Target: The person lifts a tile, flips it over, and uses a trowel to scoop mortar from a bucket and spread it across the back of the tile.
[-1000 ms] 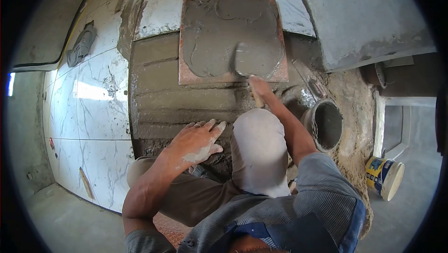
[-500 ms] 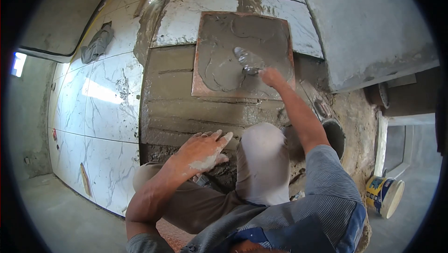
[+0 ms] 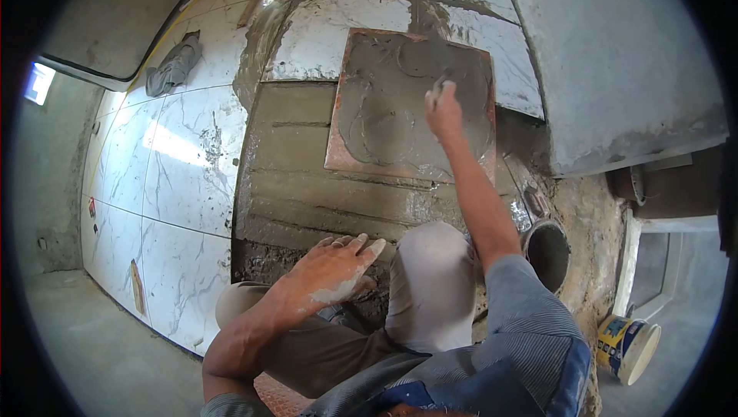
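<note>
My right hand (image 3: 443, 112) is closed around the handle of a trowel (image 3: 440, 77), whose blade is blurred against the wet cement. Beneath it a square tile (image 3: 335, 154) lies with grey cement paste (image 3: 377, 113) spread over most of its upturned face; a reddish border shows along the edges. Over the near edge of the mortar bed (image 3: 288, 146), beside my knee, my left hand (image 3: 330, 267) is open with fingers stretched out, and its thumb side is smeared with cement. Nothing shows in that hand.
White marbled tiles (image 3: 181, 163) cover the floor at left, with a grey cloth (image 3: 175, 66) and a wooden piece (image 3: 137, 288) on them. Cement-smeared tiles (image 3: 330, 25) lie beyond. A black bucket (image 3: 547, 252) stands at right, near a yellow-and-blue paint bucket (image 3: 626, 348) on its side.
My right hand has moved forward across the coated tile with the trowel, whose blade was earlier plainly visible near the tile's middle. My left hand stays in place; the view has shifted slightly.
</note>
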`<state>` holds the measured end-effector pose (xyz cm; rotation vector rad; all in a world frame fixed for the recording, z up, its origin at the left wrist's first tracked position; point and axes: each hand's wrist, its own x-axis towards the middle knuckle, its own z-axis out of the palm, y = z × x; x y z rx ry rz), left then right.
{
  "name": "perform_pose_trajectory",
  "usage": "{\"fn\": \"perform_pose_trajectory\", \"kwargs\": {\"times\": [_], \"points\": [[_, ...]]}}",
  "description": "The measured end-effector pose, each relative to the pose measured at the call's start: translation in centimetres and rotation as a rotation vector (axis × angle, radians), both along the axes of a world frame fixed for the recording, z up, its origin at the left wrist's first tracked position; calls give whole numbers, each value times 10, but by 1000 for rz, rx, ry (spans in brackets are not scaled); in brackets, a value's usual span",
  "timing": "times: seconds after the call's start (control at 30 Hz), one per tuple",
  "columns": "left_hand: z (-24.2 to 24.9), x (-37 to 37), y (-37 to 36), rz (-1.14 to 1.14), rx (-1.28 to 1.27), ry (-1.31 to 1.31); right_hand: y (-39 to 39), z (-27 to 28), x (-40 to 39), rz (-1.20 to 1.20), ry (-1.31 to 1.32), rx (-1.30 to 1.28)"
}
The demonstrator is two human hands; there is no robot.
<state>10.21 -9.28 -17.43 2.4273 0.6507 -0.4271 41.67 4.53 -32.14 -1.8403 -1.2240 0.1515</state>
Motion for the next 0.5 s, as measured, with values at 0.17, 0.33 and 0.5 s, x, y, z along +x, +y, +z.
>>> {"fn": "perform_pose_trajectory", "kwargs": {"times": [0.17,0.33,0.5], "points": [[-1,-5,7,39,43,-68,12,-65,14,52,-89,-385],[1,-4,7,60,-55,29,5,8,15,8,-47,-257],[0,-4,8,36,-52,-3,-8,-13,37,-102,-64,-28]]}}
